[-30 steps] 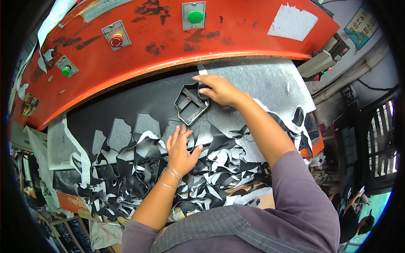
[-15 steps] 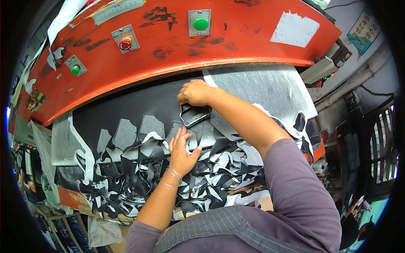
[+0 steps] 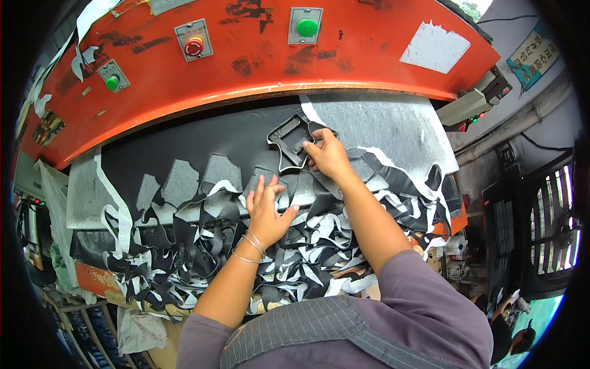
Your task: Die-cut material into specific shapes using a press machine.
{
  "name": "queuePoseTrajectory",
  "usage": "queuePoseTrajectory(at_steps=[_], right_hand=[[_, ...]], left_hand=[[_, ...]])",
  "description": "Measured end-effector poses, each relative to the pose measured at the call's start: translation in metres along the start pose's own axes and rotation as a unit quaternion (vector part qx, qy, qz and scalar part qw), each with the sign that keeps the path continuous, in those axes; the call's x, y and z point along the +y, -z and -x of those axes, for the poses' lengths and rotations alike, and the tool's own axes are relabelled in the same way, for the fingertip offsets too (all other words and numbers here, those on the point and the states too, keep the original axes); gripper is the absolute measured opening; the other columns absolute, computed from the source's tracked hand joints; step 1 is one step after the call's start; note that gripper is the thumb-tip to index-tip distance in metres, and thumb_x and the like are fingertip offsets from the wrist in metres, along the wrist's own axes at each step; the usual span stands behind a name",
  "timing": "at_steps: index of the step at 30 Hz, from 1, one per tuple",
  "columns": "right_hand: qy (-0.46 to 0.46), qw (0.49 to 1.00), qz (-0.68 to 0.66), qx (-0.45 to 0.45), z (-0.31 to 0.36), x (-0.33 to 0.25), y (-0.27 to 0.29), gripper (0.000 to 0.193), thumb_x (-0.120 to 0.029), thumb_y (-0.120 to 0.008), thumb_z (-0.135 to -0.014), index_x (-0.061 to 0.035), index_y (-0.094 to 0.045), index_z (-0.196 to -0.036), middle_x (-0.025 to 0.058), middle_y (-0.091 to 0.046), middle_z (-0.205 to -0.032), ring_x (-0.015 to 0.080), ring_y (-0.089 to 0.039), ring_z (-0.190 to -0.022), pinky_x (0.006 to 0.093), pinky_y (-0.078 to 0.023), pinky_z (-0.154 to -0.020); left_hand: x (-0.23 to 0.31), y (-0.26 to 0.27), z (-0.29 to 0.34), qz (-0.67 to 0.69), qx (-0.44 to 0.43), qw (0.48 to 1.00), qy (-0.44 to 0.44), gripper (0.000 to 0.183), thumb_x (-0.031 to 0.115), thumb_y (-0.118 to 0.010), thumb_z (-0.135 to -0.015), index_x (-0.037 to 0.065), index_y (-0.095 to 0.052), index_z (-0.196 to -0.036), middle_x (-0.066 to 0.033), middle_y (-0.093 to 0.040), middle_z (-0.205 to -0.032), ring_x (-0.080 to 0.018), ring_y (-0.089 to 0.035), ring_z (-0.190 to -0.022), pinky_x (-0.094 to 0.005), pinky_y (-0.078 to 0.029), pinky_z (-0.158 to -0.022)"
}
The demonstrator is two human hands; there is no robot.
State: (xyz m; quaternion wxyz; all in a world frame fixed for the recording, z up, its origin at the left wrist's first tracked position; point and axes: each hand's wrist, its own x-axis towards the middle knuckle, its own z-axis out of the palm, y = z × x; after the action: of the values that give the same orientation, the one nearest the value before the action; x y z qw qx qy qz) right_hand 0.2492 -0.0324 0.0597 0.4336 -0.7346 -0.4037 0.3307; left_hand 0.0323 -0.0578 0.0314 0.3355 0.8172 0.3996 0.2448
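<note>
My right hand (image 3: pixel 327 154) grips the right side of a metal cutting die (image 3: pixel 286 144), a shaped steel frame with inner crossbars. The die rests on or just above the right part of a black sheet (image 3: pixel 203 138), close to its white edge. My left hand (image 3: pixel 268 206) lies with fingers spread over the sheet's near margin, below the die, holding nothing. Left of it, a row of shaped cut-outs in the sheet, such as this one (image 3: pixel 222 173), shows the grey board (image 3: pixel 381 120) beneath. Whether the die touches the sheet is hard to tell.
An orange machine beam (image 3: pixel 258 61) spans the far side, with green buttons (image 3: pixel 307 27) and a red knob (image 3: pixel 193 46). Black and white scrap strips (image 3: pixel 307 246) pile along the board's near edge. Another person (image 3: pixel 513 335) appears at the lower right.
My right hand has shifted right and nearer, from over the die's top to its right side. The die now shows upright and turned. My left hand stays about where it was.
</note>
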Motion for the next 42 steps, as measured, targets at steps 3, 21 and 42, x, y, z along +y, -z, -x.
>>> queuePoseTrajectory(at_steps=[3, 21, 42], right_hand=[[0.188, 0.975, 0.117, 0.031, -0.006, 0.021, 0.016, 0.052, -0.019, -0.069, -0.083, -0.001, -0.048, -0.127, 0.0162, -0.066, -0.098, 0.0253, -0.064, -0.084, 0.0383, -0.052, -0.074], [0.267, 0.935, 0.231, 0.045, -0.004, 0.051, 0.01, 0.05, -0.02, -0.073, -0.078, -0.0163, -0.059, -0.126, 0.0148, -0.058, -0.108, 0.035, -0.051, -0.097, 0.0424, -0.04, -0.085], [0.245, 0.948, 0.203, 0.02, 0.012, 0.035, 0.019, 0.061, -0.028, -0.075, -0.077, -0.0128, -0.053, -0.132, 0.0183, -0.061, -0.111, 0.0335, -0.056, -0.102, 0.0423, -0.041, -0.092]], left_hand=[[0.0, -0.003, 0.0, -0.025, -0.006, 1.0, -0.007, 0.054, 0.033, -0.071, -0.076, 0.006, -0.048, -0.117, -0.0213, -0.04, -0.145, -0.0385, -0.022, -0.141, -0.0529, -0.01, -0.111], [0.015, -0.016, -0.002, -0.072, 0.027, 0.997, 0.012, 0.052, 0.03, -0.071, -0.075, 0.006, -0.051, -0.117, -0.0253, -0.041, -0.143, -0.036, -0.026, -0.14, -0.0512, -0.01, -0.111], [0.013, 0.015, 0.005, 0.052, -0.044, 0.997, 0.046, 0.055, 0.03, -0.072, -0.079, 0.005, -0.051, -0.123, -0.0214, -0.033, -0.149, -0.0329, -0.025, -0.141, -0.0486, -0.015, -0.113]])
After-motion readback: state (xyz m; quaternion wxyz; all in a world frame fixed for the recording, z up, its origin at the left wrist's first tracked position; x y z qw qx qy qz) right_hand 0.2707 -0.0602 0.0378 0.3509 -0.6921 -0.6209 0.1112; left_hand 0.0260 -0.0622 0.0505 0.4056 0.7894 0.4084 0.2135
